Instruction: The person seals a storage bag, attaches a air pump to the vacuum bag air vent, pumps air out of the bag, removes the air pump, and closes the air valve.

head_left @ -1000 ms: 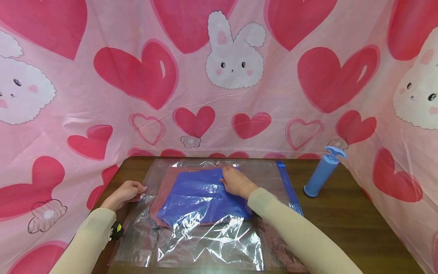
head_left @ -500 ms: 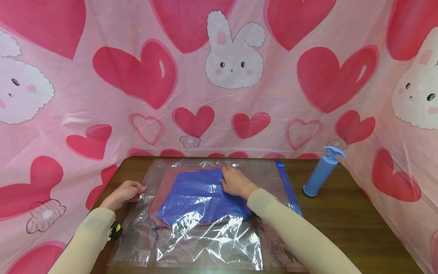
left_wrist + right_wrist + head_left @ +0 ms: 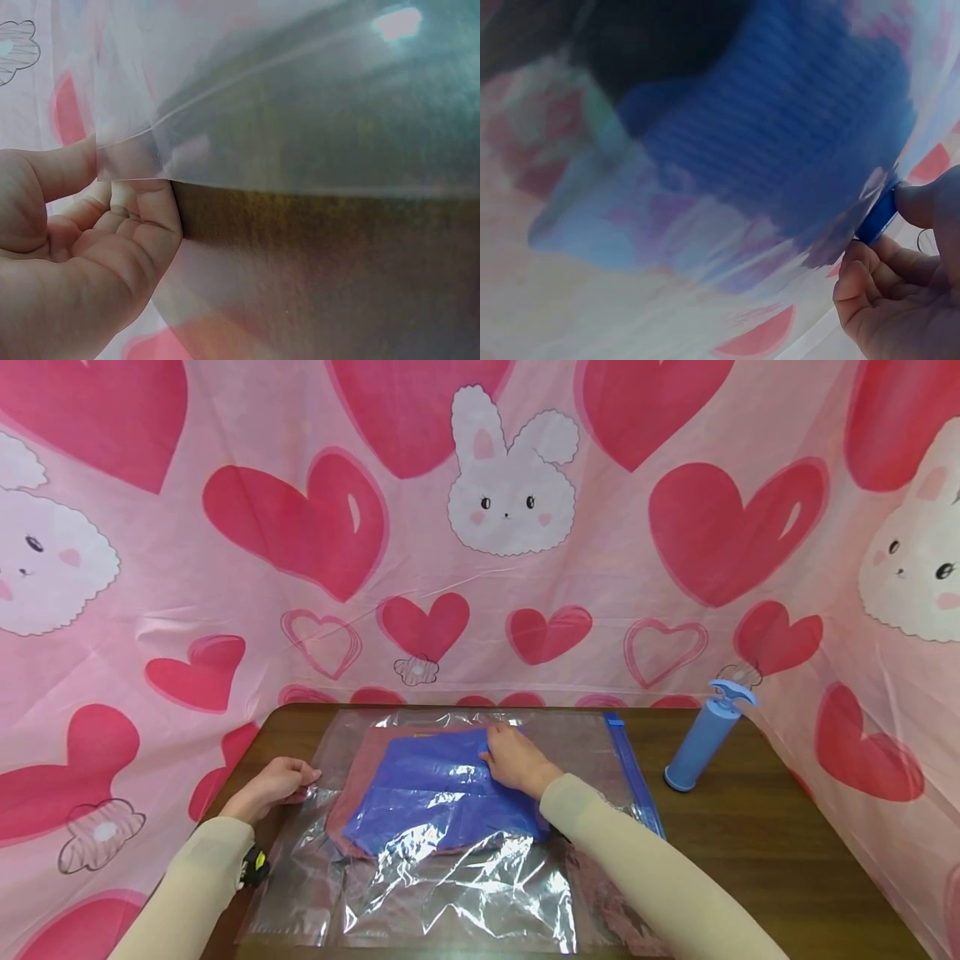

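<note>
A clear plastic vacuum storage bag (image 3: 450,910) lies flat on the table, with folded blue clothing (image 3: 420,777) and pink clothing (image 3: 352,802) inside. At its left edge my left hand (image 3: 273,785) pinches the plastic; the left wrist view has the thumb and fingers of this hand (image 3: 90,232) around the bag's edge (image 3: 135,150). My right hand (image 3: 517,760) is over the upper right of the blue clothing. Seen from the right wrist, that hand (image 3: 900,277) pinches a small blue piece (image 3: 877,216), apparently the bag's valve cap, between thumb and fingers.
A blue hand pump (image 3: 703,745) stands at the table's right, its handle up. Along the bag's right side runs a blue zip strip (image 3: 637,777) with a slider (image 3: 616,722) near its far end. Behind the dark wooden table (image 3: 757,852) hangs a pink curtain (image 3: 495,585).
</note>
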`<state>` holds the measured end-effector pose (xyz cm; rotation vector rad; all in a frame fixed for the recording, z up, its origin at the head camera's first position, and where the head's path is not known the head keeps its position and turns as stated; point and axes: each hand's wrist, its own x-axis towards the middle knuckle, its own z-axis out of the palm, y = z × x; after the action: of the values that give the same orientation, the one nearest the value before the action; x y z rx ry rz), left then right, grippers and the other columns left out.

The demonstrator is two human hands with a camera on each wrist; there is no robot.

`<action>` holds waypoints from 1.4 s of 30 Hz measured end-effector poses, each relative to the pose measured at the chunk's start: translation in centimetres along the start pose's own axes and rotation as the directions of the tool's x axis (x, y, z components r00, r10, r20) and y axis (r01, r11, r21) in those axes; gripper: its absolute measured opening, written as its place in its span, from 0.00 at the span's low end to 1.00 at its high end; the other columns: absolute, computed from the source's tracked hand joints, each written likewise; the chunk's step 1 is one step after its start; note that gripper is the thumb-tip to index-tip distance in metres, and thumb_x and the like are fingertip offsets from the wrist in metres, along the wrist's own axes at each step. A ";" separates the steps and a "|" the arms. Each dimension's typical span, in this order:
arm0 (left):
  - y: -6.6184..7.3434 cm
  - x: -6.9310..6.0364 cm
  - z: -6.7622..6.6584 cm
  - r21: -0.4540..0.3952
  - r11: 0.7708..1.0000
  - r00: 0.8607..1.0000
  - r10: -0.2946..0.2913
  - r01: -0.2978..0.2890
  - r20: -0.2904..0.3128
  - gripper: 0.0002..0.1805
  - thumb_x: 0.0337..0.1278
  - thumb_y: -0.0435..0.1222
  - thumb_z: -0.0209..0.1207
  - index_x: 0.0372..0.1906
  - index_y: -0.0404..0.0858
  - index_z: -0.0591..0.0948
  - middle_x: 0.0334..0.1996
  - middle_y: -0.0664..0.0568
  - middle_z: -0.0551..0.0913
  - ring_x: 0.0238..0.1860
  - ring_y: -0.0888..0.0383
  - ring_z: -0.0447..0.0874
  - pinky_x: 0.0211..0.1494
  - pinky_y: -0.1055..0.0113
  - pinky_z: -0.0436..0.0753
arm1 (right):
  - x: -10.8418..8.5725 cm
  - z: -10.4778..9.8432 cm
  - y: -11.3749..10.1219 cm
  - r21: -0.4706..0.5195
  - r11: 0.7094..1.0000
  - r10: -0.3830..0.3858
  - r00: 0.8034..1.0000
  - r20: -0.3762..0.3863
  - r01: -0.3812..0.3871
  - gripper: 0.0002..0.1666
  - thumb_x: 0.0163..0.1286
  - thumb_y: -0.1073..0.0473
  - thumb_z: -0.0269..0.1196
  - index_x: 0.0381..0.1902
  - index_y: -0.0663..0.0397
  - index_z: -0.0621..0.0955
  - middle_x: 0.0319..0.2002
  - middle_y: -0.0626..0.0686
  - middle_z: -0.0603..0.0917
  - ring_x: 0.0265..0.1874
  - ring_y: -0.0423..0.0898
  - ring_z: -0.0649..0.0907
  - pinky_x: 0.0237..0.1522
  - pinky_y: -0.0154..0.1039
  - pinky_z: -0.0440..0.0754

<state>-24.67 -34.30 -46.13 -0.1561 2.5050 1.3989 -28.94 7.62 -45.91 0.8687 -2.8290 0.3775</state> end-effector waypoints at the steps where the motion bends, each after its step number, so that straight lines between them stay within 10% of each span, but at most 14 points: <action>1: 0.0 0.0 0.0 -0.002 1.000 1.000 0.000 0.000 0.001 0.15 0.77 0.32 0.57 0.30 0.30 0.81 0.27 0.49 0.74 0.32 0.54 0.75 0.37 0.67 0.84 | 0.0 0.0 0.0 -0.001 1.000 -0.005 1.000 0.007 0.005 0.16 0.74 0.59 0.68 0.47 0.68 0.79 0.46 0.64 0.83 0.48 0.61 0.85 0.55 0.54 0.84; 15: -0.1 0.0 0.0 -0.016 1.000 1.000 0.012 -0.012 0.003 0.14 0.77 0.31 0.56 0.32 0.28 0.82 0.27 0.50 0.74 0.31 0.55 0.75 0.36 0.68 0.84 | -0.2 -0.2 -0.2 -0.013 0.999 0.039 0.999 0.020 -0.039 0.28 0.77 0.48 0.67 0.56 0.70 0.79 0.53 0.66 0.81 0.54 0.62 0.84 0.59 0.56 0.82; 21: -0.1 0.1 0.1 -0.025 1.000 1.000 0.013 -0.013 0.001 0.14 0.77 0.30 0.56 0.31 0.28 0.81 0.27 0.51 0.74 0.31 0.55 0.75 0.36 0.68 0.84 | -0.2 -0.1 -0.3 -0.004 1.000 0.019 1.000 -0.022 -0.020 0.18 0.74 0.54 0.70 0.42 0.66 0.80 0.41 0.63 0.82 0.43 0.61 0.86 0.47 0.56 0.87; 33: 0.0 0.1 0.1 -0.037 0.999 1.000 0.011 -0.011 0.002 0.14 0.76 0.29 0.56 0.30 0.30 0.81 0.26 0.51 0.74 0.30 0.56 0.74 0.35 0.68 0.83 | 0.2 -0.5 0.1 0.015 1.000 -0.019 0.998 0.057 0.018 0.15 0.70 0.63 0.69 0.49 0.65 0.80 0.50 0.64 0.81 0.49 0.59 0.84 0.56 0.53 0.84; 42: -0.5 0.4 0.2 -0.060 0.998 1.000 0.021 -0.021 0.003 0.14 0.76 0.29 0.55 0.29 0.30 0.81 0.27 0.53 0.73 0.29 0.59 0.74 0.35 0.69 0.83 | 0.0 -0.4 0.1 0.012 0.995 0.103 0.995 -0.003 -0.103 0.31 0.72 0.46 0.71 0.58 0.67 0.81 0.51 0.65 0.84 0.53 0.62 0.85 0.58 0.56 0.82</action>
<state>-24.89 -34.42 -46.76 -0.1388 2.4694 1.4825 -28.97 7.84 -45.54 0.7255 -2.8786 0.4089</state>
